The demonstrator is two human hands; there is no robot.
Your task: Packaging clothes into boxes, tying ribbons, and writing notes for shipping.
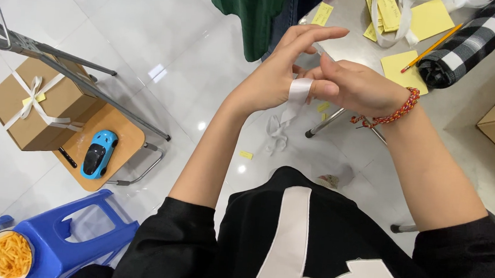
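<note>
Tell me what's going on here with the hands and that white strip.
A person in a black top is holding both hands up together. A white ribbon is looped around a finger of the left hand, and the right hand, with a red braided bracelet at the wrist, pinches it there. The ribbon's loose end hangs down between the forearms. Nearby sit a ribbon-tied cardboard box and a blue toy car.

Glossy white tiled floor (167, 38), blue stool (84, 235).

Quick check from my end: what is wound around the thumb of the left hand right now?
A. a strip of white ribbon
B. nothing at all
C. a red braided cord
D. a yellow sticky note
A: a strip of white ribbon wraps the thumb of the left hand, its loose end hanging below, while the right hand pinches it.
</note>
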